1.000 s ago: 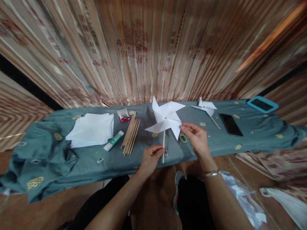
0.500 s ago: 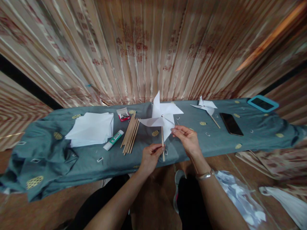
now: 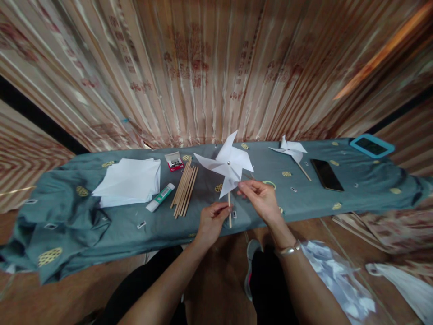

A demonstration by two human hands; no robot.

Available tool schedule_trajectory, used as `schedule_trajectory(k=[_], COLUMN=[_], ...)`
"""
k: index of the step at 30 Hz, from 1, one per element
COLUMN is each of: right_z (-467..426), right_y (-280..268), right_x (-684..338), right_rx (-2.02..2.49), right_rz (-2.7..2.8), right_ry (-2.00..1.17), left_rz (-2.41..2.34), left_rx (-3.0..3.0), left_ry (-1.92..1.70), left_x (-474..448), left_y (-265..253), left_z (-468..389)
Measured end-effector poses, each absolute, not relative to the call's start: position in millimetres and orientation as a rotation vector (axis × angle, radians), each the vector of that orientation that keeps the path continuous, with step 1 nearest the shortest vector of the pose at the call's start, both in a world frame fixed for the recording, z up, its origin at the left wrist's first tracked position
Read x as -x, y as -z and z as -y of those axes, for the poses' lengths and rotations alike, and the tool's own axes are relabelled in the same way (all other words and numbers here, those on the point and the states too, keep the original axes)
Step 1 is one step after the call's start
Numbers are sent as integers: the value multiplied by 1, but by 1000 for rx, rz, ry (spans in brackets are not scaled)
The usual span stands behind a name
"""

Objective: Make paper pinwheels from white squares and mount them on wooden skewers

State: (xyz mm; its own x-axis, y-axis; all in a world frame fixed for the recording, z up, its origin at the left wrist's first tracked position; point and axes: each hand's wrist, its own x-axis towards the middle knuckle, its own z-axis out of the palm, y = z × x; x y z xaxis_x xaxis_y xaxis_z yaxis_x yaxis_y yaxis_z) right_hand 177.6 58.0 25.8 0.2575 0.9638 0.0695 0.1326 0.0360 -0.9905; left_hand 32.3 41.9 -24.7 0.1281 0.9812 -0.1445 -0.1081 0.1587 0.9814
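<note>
A white paper pinwheel [image 3: 232,159] with a small metal pin at its centre stands upright above the cloth. My left hand [image 3: 214,220] pinches the lower part of its wooden stick [image 3: 229,201]. At the lower right blade, my right hand [image 3: 260,197] has thumb and index finger closed at the paper's edge. Left of the pinwheel lie several thin wooden sticks [image 3: 184,192], a small red and white box [image 3: 174,161] of metal pins, and a green and white glue stick [image 3: 160,197]. A stack of white paper [image 3: 128,181] sits further left.
A second white pinwheel [image 3: 291,150] lies to the right, beside a black phone [image 3: 326,174]. A blue-framed tablet [image 3: 372,146] is at the far right end of the cloth-covered table [image 3: 304,198]. A curtain [image 3: 203,90] hangs behind. On the floor is a clear bag [image 3: 334,275] of white paper.
The pinwheel's blades have turned clockwise about the pin. My right hand has moved slightly left and down along with a blade, while my left hand keeps its place on the stick.
</note>
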Motion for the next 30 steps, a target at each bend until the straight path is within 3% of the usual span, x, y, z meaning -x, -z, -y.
schedule_trajectory(k=[11, 30], right_z=[-68, -66], right_y=[-27, -23], right_x=[-239, -220], right_rx=[1487, 1426], right_rz=[1175, 1054], right_ry=[-295, -589], left_rz=[-1050, -1096], left_rx=[-1098, -1094], left_ry=[-937, -980], left_x=[-30, -28], left_y=[21, 23], left_z=[-35, -38])
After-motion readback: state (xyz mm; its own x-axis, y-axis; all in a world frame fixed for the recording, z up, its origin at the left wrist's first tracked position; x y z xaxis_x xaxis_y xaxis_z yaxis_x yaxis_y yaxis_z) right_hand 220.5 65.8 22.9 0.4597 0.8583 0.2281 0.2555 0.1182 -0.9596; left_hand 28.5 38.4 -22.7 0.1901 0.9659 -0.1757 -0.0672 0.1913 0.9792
